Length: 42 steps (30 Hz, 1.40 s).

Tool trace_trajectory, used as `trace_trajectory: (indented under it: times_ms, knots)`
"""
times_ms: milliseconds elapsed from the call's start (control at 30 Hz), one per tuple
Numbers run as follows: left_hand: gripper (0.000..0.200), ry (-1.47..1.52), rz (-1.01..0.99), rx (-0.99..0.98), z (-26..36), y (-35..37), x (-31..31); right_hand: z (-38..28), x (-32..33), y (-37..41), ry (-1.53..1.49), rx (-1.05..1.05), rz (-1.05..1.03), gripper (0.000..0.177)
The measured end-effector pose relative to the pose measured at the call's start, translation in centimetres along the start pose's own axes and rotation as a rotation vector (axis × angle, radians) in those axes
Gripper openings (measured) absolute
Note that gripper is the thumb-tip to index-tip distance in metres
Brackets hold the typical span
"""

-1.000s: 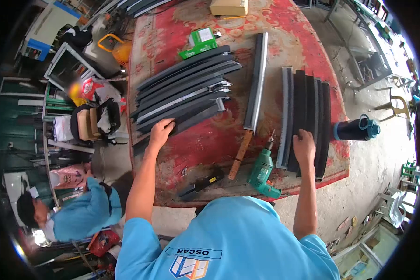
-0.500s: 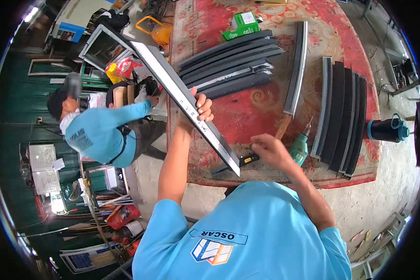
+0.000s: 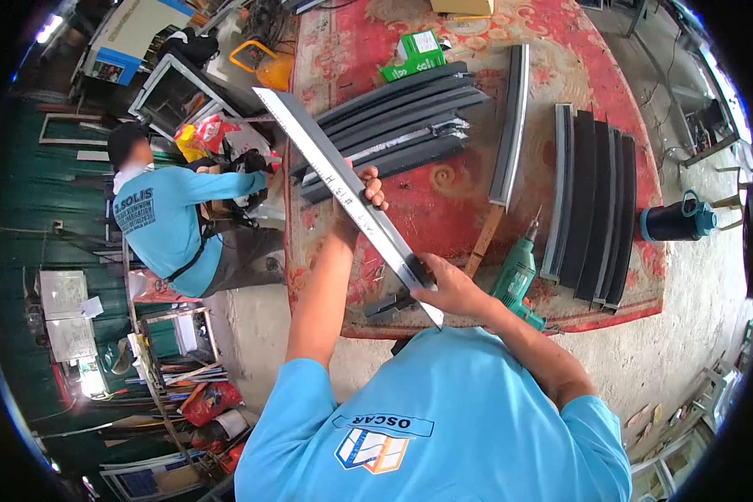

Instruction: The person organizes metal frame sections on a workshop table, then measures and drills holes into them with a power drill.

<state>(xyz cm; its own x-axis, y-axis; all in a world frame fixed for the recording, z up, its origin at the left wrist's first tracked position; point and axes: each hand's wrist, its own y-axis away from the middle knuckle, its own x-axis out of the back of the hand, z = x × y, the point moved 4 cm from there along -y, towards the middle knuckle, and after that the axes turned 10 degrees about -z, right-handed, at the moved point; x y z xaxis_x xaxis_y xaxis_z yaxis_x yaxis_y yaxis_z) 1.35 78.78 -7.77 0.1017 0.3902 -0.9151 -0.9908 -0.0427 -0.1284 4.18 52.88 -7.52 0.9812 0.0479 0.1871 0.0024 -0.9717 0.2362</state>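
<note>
A long metal profile (image 3: 343, 188) with an angled-cut end and handwriting on its pale face slants across the view in front of me. My left hand (image 3: 361, 199) is wrapped around its middle, fingertips showing over the far edge. Near the profile's lower end, my right hand (image 3: 453, 289) grips it with thumb and fingers on either side. Under that end lies a dark tool (image 3: 386, 306), partly hidden, on the table. A green power drill (image 3: 515, 276) lies just right of my right hand, beside a wooden stick (image 3: 485, 240).
On the red-patterned table (image 3: 443, 201) lie a stack of dark curved profiles (image 3: 402, 117), a single curved profile (image 3: 510, 125), another stack (image 3: 594, 205), a green box (image 3: 415, 55) and a dark bottle (image 3: 678, 221). A co-worker (image 3: 171, 217) stands at the left.
My right hand has moved left from above the dark tool onto the profile's lower end. The profile has shifted slightly downward and right. The co-worker's body has turned.
</note>
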Motion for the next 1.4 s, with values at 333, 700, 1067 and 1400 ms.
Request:
trace_trajectory:
  times_ms: [333,700,1067,1400]
  knots:
    - [0.039,-0.070,0.259,-0.086,-1.6,-1.5,1.0,-1.1,0.9,0.0,-0.038,-0.155,0.125,0.083]
    - [0.051,-0.670,0.607,0.399,-9.2,-1.7,3.4,2.7,14.2,2.7,-0.177,-0.065,0.820,0.091]
    - [0.035,-0.779,0.777,0.652,-15.2,5.8,5.5,14.6,28.7,-2.2,0.131,-0.366,0.944,0.088]
    - [0.034,-0.656,0.811,0.595,-16.7,9.6,4.8,17.1,29.1,-6.6,0.351,-0.634,0.968,0.078]
